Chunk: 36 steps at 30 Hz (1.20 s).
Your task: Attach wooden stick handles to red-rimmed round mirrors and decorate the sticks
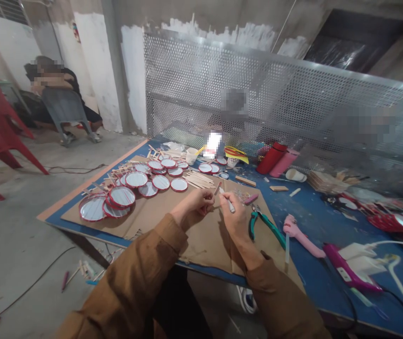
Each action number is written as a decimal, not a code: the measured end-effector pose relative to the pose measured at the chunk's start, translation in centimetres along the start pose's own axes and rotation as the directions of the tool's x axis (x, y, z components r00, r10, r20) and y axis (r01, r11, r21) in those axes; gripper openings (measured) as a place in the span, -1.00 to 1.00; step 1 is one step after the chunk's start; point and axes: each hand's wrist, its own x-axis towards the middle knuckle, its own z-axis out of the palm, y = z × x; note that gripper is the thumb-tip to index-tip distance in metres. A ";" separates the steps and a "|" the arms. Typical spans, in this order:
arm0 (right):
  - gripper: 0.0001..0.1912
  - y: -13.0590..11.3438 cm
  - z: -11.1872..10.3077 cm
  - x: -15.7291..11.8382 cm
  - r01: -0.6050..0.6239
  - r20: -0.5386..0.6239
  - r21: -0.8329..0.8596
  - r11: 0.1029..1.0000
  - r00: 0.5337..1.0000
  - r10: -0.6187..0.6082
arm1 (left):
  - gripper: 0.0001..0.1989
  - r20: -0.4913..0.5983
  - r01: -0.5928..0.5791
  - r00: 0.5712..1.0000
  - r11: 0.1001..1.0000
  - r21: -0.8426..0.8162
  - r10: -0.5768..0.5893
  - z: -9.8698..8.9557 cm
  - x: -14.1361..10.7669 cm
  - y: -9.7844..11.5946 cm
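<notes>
Above a brown cardboard sheet (201, 249), my left hand (198, 203) pinches a thin reddish-brown stick (217, 189), which tilts upward. Close beside it, my right hand (237, 220) is wrapped round a white marker (230, 205). The marker's upper end is close to the stick; whether they touch I cannot tell. Just beyond my hands lies a row of pale wooden sticks (198, 179). To their left, several round red-rimmed discs (136, 179) with pale, mirror-like faces are piled up. Green-handled cutters (272, 229) lie open right of my right hand.
A pink glue gun (303, 239) and a purple power strip (351, 268) with white plugs lie on the blue table (314, 212). Red and pink bottles (272, 157) are farther back. A perforated metal screen (194, 80) stands behind. A person (77, 89) sits back left.
</notes>
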 end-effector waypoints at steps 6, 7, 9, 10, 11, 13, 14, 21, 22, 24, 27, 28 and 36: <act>-0.73 -0.1 0.0 0.0 0.016 0.029 0.000 1.000 0.999 -0.016 | -0.91 -0.007 0.000 1.000 1.000 0.008 0.000 0.0 -0.2 0.2; -0.73 -0.1 0.0 0.0 0.016 0.041 -0.002 1.000 0.999 -0.016 | -0.91 -0.013 -0.008 1.000 1.000 0.005 0.008 0.0 -0.2 0.1; -0.74 -0.2 0.0 0.0 0.012 0.041 -0.004 1.000 0.999 -0.011 | -0.90 -0.022 -0.006 1.000 1.000 0.006 0.006 0.1 -0.2 0.0; -0.74 -0.3 0.0 0.0 0.010 0.031 -0.004 1.000 0.999 -0.010 | -0.90 -0.020 0.003 1.000 1.000 0.009 -0.002 0.1 -0.1 0.0; -0.74 -0.3 0.0 0.0 0.010 0.020 0.000 1.000 1.000 -0.010 | -0.90 -0.015 0.010 1.000 1.000 0.010 -0.009 0.1 -0.1 -0.1; -0.74 -0.3 0.0 0.0 0.012 0.019 0.006 1.000 1.000 -0.012 | -0.90 -0.010 0.010 1.000 1.000 0.007 -0.010 0.1 0.0 -0.2; -0.74 -0.3 0.0 0.0 0.014 0.030 0.007 1.000 0.999 -0.014 | -0.90 -0.010 0.002 1.000 1.000 0.002 -0.002 0.1 0.0 -0.2; -0.72 0.2 0.0 -0.1 0.007 -0.019 -0.022 1.000 1.000 -0.007 | -0.89 0.010 0.030 1.000 1.000 0.007 -0.030 0.0 0.2 -0.1; -0.72 0.2 0.0 -0.1 0.009 -0.034 -0.024 1.000 0.999 -0.010 | -0.89 0.013 0.027 1.000 1.000 0.006 -0.027 0.0 0.2 -0.1; -0.72 0.2 0.0 -0.1 0.014 -0.043 -0.024 1.000 0.999 -0.016 | -0.90 0.021 0.022 1.000 1.000 0.004 -0.022 0.0 0.2 -0.1; -0.73 0.1 0.0 -0.1 0.024 -0.018 -0.016 1.000 1.000 -0.024 | -0.89 0.027 0.015 1.000 1.000 -0.007 -0.015 -0.1 0.3 -0.3; -0.73 0.0 0.0 0.0 0.030 -0.006 -0.015 0.999 1.000 -0.030 | -0.89 0.030 0.013 0.999 1.000 -0.016 -0.012 -0.1 0.3 -0.4; -0.73 0.3 0.1 0.0 0.000 -0.051 -0.019 1.000 0.999 -0.001 | -0.86 0.013 0.017 1.000 0.998 -0.058 -0.017 0.0 0.4 -0.4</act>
